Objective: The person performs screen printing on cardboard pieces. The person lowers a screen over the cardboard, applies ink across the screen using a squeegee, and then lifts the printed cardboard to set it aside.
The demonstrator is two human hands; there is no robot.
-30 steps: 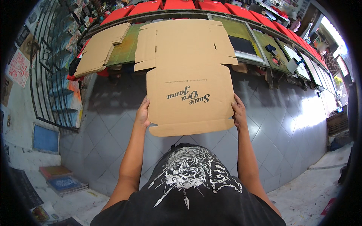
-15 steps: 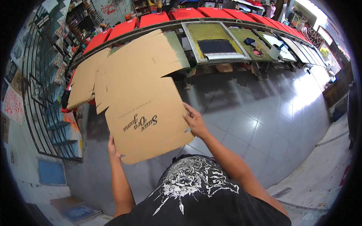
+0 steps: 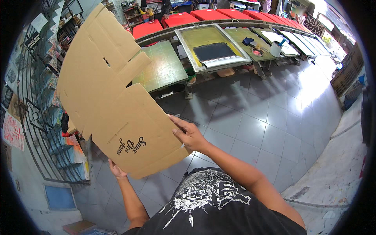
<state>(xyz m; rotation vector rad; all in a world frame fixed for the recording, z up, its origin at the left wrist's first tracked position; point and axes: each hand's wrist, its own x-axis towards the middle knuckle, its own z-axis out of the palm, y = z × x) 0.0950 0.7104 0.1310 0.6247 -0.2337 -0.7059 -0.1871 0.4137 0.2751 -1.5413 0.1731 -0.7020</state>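
Head camera view: a person holds a flat, unfolded cardboard box blank (image 3: 105,102) up at an angle over the grey tiled floor (image 3: 250,125), both bare hands on its lower end. Left hand (image 3: 116,170) grips the bottom corner from beneath, its fingers mostly hidden behind the card, so how tightly they close cannot be told; right hand (image 3: 190,135) clasps the near side edge, thumb on top and fingers curled under. By the look of it the blank is printed but not yet creased or folded: every flap and slot lies in one plane, so any shaping into a box remains to be done. Beyond it runs a long worktop (image 3: 164,68) carrying a framed printing screen (image 3: 213,49), a white cup (image 3: 276,49) and a row of red boards (image 3: 184,18). A metal rack (image 3: 35,113) of prints stands close on the left, just beside the raised card
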